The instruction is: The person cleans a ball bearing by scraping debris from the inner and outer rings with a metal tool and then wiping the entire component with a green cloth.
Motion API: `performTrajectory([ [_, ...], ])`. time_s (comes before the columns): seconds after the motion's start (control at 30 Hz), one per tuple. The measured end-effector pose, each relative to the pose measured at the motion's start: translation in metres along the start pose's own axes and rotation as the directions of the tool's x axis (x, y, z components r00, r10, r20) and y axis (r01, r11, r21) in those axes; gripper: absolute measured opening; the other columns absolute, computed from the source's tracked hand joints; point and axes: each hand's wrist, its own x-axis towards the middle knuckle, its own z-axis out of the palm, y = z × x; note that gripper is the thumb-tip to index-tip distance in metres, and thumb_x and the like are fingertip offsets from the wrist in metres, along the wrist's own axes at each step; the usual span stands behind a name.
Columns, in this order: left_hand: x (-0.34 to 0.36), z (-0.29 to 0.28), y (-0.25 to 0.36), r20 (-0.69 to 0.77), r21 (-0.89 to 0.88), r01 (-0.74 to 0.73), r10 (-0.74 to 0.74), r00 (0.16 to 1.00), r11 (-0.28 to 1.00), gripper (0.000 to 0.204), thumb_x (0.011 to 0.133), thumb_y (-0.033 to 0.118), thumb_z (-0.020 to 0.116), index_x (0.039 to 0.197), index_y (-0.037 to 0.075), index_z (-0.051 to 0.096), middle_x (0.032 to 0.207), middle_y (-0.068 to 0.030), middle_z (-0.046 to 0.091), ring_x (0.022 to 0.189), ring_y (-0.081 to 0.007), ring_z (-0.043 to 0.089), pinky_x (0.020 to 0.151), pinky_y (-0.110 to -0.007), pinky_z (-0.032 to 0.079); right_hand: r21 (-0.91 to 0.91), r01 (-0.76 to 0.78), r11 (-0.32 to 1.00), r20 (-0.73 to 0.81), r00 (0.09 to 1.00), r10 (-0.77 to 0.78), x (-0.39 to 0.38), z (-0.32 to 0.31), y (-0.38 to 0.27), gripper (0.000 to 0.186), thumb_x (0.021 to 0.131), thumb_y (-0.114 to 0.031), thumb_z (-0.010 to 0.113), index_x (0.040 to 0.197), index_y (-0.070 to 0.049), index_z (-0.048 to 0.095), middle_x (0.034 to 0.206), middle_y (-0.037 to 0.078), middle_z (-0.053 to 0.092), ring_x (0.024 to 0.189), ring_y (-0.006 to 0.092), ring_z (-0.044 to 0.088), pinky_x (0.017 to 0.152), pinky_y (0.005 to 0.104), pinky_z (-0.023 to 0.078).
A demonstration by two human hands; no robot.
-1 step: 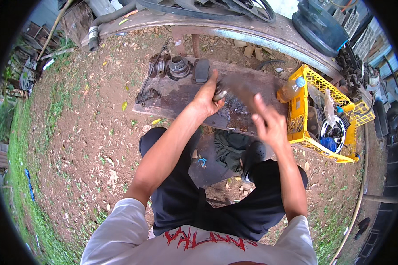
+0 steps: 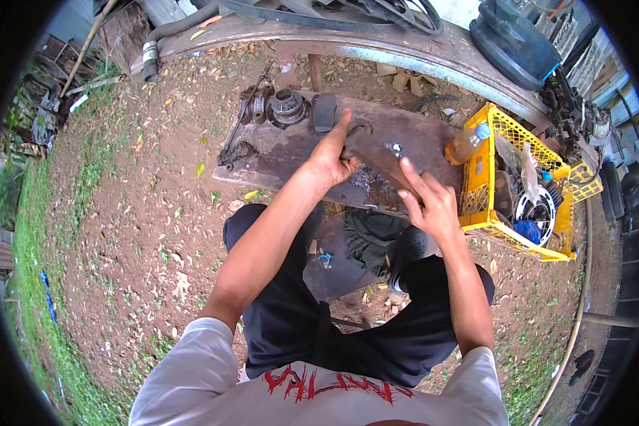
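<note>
Over the low wooden board (image 2: pixel 270 160), my left hand (image 2: pixel 326 160) is closed around a small dark metal part (image 2: pixel 363 130), mostly hidden by fingers and strip. My right hand (image 2: pixel 433 206), on the right, grips the lower end of a flat brown strip (image 2: pixel 378 160) between thumb and fingers, its index finger stretched along it. The strip slants from the right hand up to the left hand and lies against the metal part. It is blurred, so I cannot tell its exact kind. Dark wet-looking patches and shiny specks show on the board underneath.
On the board's far side stand a round metal hub (image 2: pixel 288 106) and a dark flat pad (image 2: pixel 324 113). An amber-filled bottle (image 2: pixel 467 145) leans by a yellow crate (image 2: pixel 484 181) holding parts. A dark cloth (image 2: pixel 371 238) lies below the board. A bench (image 2: pixel 376 46) runs behind.
The brown strip has shifted toward my left hand and now covers the shiny metal seen there before. My right hand has moved slightly left with it; my left hand stays nearly still.
</note>
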Motion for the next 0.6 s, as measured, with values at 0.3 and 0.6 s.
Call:
performTrajectory([
  [0.3, -0.005, -0.004, -0.002, 0.027, 0.041, -0.008, 0.007, 1.0, 0.999, 0.031, 0.093, 0.041, 0.063, 0.086, 0.012, 0.055, 0.066, -0.0025, 0.059, 0.047, -0.0103, 0.055, 0.037, -0.02, 0.043, -0.143, -0.053, 0.988, -0.009, 0.999, 0.053, 0.006, 0.001, -0.004, 0.059, 0.087, -0.028, 0.069, 0.142, -0.024, 0.049, 0.067, 0.014, 0.059, 0.055, 0.0323, 0.061, 0.051, 0.0432, 0.051],
  [0.6, 0.005, -0.015, 0.002, 0.033, -0.027, 0.047, -0.047, 0.998, 0.999, 0.031, 0.095, 0.04, 0.061, 0.085, 0.012, 0.056, 0.064, -0.0013, 0.056, 0.045, -0.0112, 0.05, 0.036, -0.021, 0.04, -0.044, -0.162, 0.986, -0.106, 0.982, 0.157, 0.018, 0.011, 0.003, 0.056, 0.087, -0.028, 0.07, 0.14, -0.025, 0.053, 0.067, 0.015, 0.059, 0.057, 0.0335, 0.061, 0.054, 0.0434, 0.051],
])
